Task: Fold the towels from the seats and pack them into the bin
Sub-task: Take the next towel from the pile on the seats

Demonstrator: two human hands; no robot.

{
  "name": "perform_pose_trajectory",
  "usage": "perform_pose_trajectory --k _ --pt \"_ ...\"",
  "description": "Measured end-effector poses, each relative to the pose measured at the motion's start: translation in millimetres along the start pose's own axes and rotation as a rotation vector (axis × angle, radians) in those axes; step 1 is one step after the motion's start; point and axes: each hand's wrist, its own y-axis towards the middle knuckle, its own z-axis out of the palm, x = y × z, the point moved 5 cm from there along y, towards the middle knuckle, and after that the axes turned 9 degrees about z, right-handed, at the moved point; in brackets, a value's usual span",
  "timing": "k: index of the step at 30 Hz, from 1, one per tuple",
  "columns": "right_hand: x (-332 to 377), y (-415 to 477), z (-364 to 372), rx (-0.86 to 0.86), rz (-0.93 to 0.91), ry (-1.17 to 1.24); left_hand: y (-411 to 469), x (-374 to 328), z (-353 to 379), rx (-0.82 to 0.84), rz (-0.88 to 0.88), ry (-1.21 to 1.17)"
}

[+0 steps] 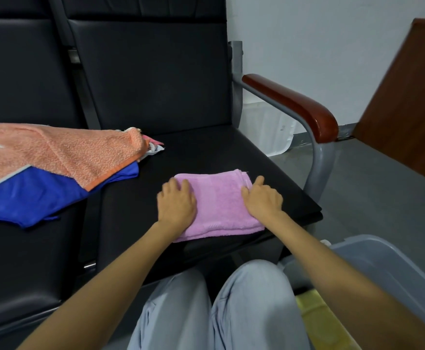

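Note:
A folded pink towel [219, 203] lies flat on the front of the right black seat [206, 152]. My left hand [177, 203] rests on its left edge and my right hand [263, 198] on its right edge, fingers laid over the cloth. An orange towel [62, 152] lies unfolded on the left seat, over a blue towel [34, 195] and a bit of patterned cloth [154, 146]. The grey bin [393, 271] stands on the floor at the lower right, with something yellow [317, 317] inside it.
A red-brown armrest [294, 104] on a grey metal frame borders the right seat. A brown wooden board [408, 97] juts in at the upper right. My knees in pale blue trousers [219, 311] are just before the seat edge. A white wall stands behind.

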Motion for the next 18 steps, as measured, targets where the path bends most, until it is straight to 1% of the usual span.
perform_pose_trajectory --k 1,2,4,5,6,8,11,12,15,16,18 --pt "-7 1 0 0.035 0.055 0.063 -4 7 -2 -0.011 -0.09 -0.013" --pt "-11 2 0 0.095 0.099 0.137 -9 14 -3 -0.015 -0.172 -0.122" --pt "-11 -1 1 0.258 0.137 0.293 -14 24 -4 -0.024 -0.305 -0.476" --pt "-7 -5 0 0.323 0.127 0.334 -15 27 -4 -0.021 -0.341 -0.632" --pt "-4 -8 -3 0.374 0.107 0.357 -16 27 -5 0.002 -0.353 -0.727" --pt "0 -14 -4 0.47 0.096 0.432 -20 23 -6 0.069 -0.345 -0.865" --pt "-9 -24 -4 0.573 0.165 0.539 -27 9 -6 0.162 -0.318 -1.059" --pt "-16 -29 -5 0.59 0.178 0.635 -28 4 -7 0.177 -0.303 -1.079" --pt "-50 -40 -15 0.62 0.185 1.111 -27 -28 -18 0.229 -0.247 -1.155" --pt "-67 -44 -24 0.615 0.176 1.204 -26 -45 -23 0.261 -0.214 -1.188" --pt "-103 -53 -41 0.611 0.148 1.318 -23 -85 -32 0.324 -0.137 -1.24"
